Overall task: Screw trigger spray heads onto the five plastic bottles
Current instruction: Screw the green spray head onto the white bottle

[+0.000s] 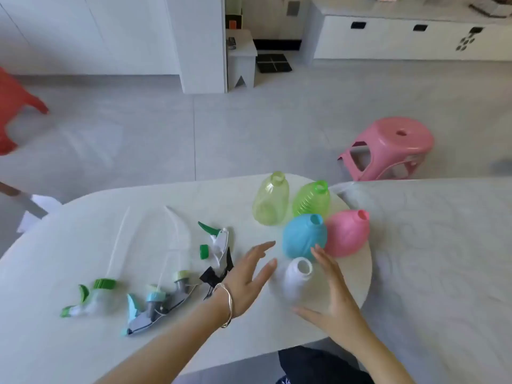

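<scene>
Several uncapped plastic bottles stand in a cluster on the white table [83, 245]: a yellow-green one [270, 202], a ribbed green one [311, 199], a blue one [303, 235], a pink one [347, 232] and a white one [295, 281] nearest me. My left hand [249, 278] is open just left of the white bottle, and my right hand [331, 292] is open just right of it; neither grips it. Trigger spray heads lie to the left: a green-white one [91, 297], a blue-grey pair [155, 306], a black one [219, 270] and a dark green-white one [217, 238].
A second pale table [443, 259] adjoins on the right. A pink stool [390, 148] stands on the floor beyond the tables, a red chair [13, 106] at far left. White cabinets line the back wall. Long dip tubes [119, 239] stretch from the spray heads across the table.
</scene>
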Available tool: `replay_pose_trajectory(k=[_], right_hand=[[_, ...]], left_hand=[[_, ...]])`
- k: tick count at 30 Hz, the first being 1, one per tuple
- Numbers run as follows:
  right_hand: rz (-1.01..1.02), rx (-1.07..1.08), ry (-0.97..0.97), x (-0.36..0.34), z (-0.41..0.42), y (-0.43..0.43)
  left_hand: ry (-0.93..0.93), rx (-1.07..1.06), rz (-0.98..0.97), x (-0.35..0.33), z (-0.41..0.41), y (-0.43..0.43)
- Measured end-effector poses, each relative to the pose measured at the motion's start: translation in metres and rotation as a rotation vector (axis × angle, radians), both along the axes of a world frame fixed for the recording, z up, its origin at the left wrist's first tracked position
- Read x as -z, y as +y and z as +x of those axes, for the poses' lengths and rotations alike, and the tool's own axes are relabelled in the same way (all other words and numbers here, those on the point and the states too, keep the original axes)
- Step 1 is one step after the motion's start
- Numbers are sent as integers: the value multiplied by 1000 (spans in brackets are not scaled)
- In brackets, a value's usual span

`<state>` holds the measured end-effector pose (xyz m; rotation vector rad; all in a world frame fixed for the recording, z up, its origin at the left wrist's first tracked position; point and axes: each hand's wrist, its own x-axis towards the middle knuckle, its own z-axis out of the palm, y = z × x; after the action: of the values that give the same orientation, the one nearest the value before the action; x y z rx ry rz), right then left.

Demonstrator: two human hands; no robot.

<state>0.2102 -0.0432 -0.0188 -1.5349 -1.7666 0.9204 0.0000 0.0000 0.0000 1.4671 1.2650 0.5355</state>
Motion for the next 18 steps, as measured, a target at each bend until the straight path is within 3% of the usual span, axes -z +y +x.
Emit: replay_pose_trajectory(k=[4,8,18], right_hand=[[120,45,21,39,-5,3],[112,100,199,60,-15,-4],[220,-31,309,-4,-74,-37]], left_hand=[[-59,83,86,35,4,4],[-159,169,186,50,11,-9],[-348,-57,257,-4,-32,-73]])
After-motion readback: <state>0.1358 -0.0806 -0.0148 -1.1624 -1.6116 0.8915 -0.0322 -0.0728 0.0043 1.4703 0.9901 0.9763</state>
